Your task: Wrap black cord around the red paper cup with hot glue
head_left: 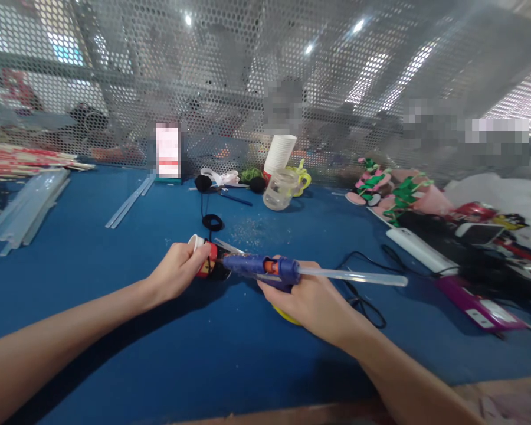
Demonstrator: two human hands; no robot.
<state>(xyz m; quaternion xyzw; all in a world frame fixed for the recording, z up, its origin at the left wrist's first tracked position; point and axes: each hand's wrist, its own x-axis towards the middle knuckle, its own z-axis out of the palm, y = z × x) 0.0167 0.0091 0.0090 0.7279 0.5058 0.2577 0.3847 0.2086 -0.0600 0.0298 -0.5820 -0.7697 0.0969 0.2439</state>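
My left hand (180, 268) is closed around a small paper cup (196, 241) with red and black on its side, tipped over sideways. A black cord runs from the cup to a loose coil (212, 222) on the table behind it. In my right hand (315, 298) is a blue hot glue gun (256, 265), its nozzle at the cup's dark side. Whether nozzle and cup touch I cannot tell. A long clear glue stick (358, 276) juts from the gun's back end. Under my right hand shows part of a yellow ring-like thing (287, 314).
On the blue table (128, 366), glue sticks (29, 203) lie at the left. A lit phone (168, 150), a clear jar (278, 192) and stacked paper cups (281, 152) stand at the back. Right are artificial flowers (376, 183), a white power strip (420, 251), a purple one (475, 304) and cables.
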